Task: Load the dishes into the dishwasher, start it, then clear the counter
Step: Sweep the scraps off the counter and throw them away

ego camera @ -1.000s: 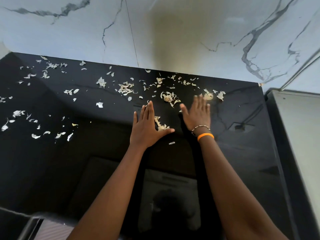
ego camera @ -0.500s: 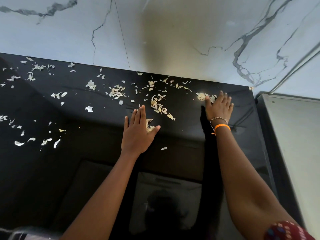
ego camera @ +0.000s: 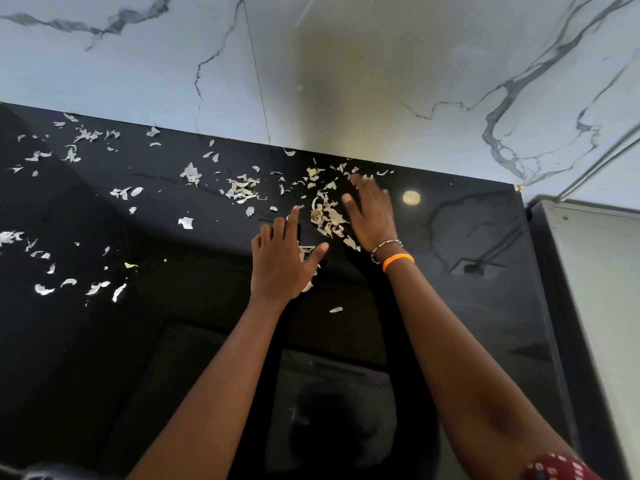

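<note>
Both hands are lying flat on the glossy black surface (ego camera: 467, 323), fingers spread: the left hand (ego camera: 282, 259) covering some garlic peels (ego camera: 327, 216), the right hand (ego camera: 372, 213) touching the heap's far side beside the marble wall (ego camera: 381, 81).

The desk (ego camera: 450, 271) is glossy black with faint veining. Pale cream garlic peels (ego camera: 327, 216) speckle it. The wall tiles (ego camera: 138, 64) are white marble with grey veins. An orange wristband (ego camera: 398, 261) sits beside a beaded bracelet (ego camera: 386, 244).
</note>
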